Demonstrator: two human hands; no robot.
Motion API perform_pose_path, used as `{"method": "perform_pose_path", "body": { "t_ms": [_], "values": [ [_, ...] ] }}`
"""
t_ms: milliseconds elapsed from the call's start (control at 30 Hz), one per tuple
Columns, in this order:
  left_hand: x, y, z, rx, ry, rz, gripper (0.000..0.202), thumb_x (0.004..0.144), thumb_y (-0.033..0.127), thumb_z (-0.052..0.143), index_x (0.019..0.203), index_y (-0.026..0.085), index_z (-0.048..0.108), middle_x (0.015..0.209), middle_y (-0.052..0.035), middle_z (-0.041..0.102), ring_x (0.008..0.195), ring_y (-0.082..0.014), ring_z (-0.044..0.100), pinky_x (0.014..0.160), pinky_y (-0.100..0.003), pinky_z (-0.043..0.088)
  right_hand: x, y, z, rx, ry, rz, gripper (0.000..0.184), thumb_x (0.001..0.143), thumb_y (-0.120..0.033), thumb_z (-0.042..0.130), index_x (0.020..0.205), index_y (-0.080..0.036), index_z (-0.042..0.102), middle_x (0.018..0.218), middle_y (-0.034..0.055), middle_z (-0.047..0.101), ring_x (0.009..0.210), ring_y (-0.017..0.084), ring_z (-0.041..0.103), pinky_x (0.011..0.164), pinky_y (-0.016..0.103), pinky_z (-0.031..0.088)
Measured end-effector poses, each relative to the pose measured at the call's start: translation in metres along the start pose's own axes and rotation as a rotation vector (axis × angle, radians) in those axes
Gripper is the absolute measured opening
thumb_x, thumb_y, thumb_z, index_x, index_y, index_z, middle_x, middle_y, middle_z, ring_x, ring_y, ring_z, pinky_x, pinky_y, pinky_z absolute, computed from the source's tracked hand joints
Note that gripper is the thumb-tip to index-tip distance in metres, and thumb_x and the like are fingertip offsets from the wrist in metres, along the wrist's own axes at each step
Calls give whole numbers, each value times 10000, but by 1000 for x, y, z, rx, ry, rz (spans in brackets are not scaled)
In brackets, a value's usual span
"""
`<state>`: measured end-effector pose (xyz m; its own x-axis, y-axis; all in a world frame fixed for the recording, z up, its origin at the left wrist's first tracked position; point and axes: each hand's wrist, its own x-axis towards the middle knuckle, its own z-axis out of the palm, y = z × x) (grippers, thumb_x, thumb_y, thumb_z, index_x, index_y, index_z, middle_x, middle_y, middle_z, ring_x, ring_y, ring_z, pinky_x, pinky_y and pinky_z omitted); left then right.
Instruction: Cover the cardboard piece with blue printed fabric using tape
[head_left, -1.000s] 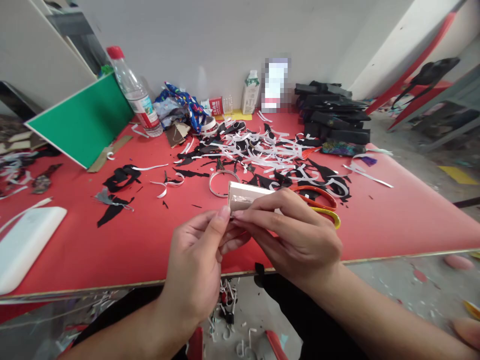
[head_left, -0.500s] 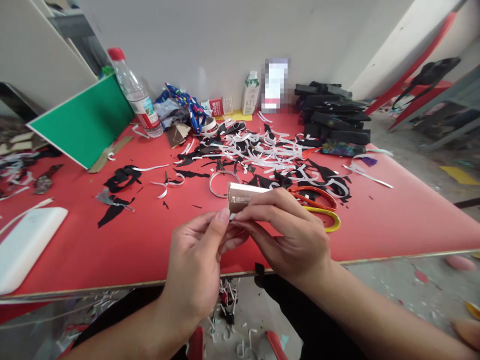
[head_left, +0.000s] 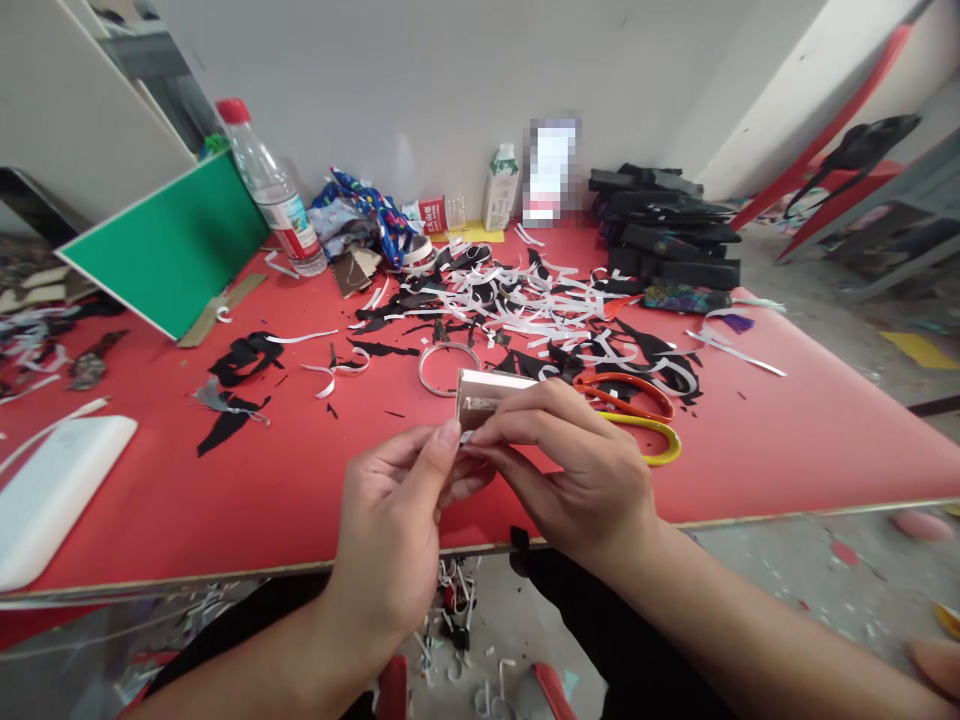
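My right hand [head_left: 577, 470] is closed around a small tan cardboard piece [head_left: 484, 395], held just above the near edge of the red table [head_left: 247, 500]. My left hand [head_left: 394, 520] pinches the lower left corner of that same piece between thumb and fingers, where a thin white strip shows. Scissors with orange and yellow handles [head_left: 641, 415] lie on the table right behind my right hand. A metal ring [head_left: 448, 366] lies just beyond the cardboard piece.
Black and white cut scraps [head_left: 525, 310] litter the middle of the table. A plastic bottle [head_left: 274, 190] and a green board [head_left: 169, 245] stand at the back left, a stack of black pieces [head_left: 667, 225] at the back right, a white flat object [head_left: 52, 490] at the left.
Both hands and the cardboard piece stay almost in place; the piece has tilted slightly and my right hand has shifted a little to the left.
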<state>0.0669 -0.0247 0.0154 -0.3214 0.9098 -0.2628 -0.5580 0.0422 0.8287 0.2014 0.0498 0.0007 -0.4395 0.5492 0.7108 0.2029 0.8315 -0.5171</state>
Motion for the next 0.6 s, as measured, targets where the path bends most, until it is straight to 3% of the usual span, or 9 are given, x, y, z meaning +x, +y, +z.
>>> {"method": "perform_pose_path", "body": {
  "t_ms": [233, 600],
  "values": [
    [-2, -2, 1, 3, -36, 16, 176, 831, 371, 880, 779, 208, 835, 732, -30, 794, 683, -130, 748, 682, -197, 624, -5, -1, -1, 40, 52, 4, 163, 916, -68, 758, 1016, -196, 760, 920, 38, 735, 819, 159, 702, 739, 318, 590],
    [0, -2, 1, 21, -37, 15, 209, 824, 382, 883, 772, 187, 829, 739, -42, 789, 699, -130, 744, 677, -190, 617, -3, -1, -2, 27, 33, 18, 121, 923, -106, 758, 963, -219, 748, 905, 31, 748, 813, 175, 720, 730, 340, 601]
  ]
}}
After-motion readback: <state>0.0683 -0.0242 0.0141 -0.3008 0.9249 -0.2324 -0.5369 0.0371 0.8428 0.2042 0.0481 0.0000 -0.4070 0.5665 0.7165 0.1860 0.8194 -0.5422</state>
